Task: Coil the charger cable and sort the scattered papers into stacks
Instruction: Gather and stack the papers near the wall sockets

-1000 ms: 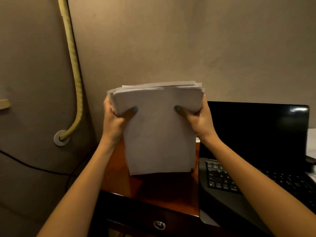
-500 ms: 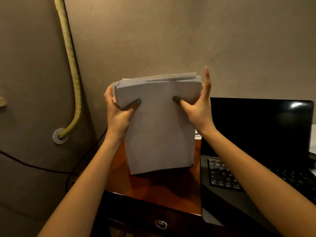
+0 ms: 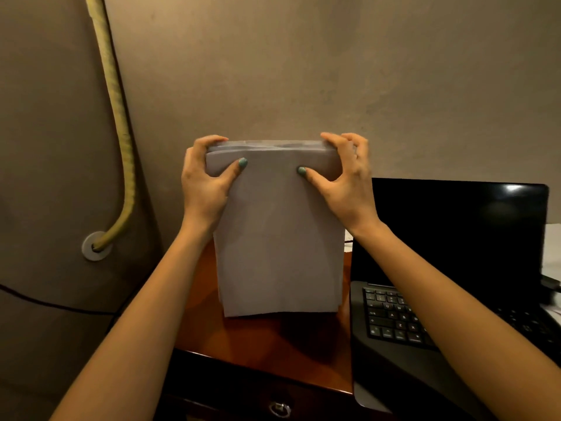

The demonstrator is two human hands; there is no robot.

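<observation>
A thick stack of white papers [image 3: 277,238] stands upright on its bottom edge on the brown wooden desk [image 3: 273,347]. My left hand [image 3: 203,180] grips the stack's top left corner, thumb on the front sheet and fingers curled over the top edge. My right hand [image 3: 343,177] holds the top right corner the same way, fingers bent over the top edge. A thin black cable [image 3: 54,302] runs along the left wall; whether it is the charger cable I cannot tell.
An open black laptop [image 3: 455,238] sits right of the papers, its keyboard [image 3: 394,317] close to my right forearm. More white paper [image 3: 552,250] lies at the far right edge. A yellow hose [image 3: 121,126] hangs down the left wall. A drawer pull [image 3: 280,409] is below.
Both hands have shifted up to the stack's top corners, fingers now curled over the top edge. The stack's sheets look more even at the top, still standing on the desk.
</observation>
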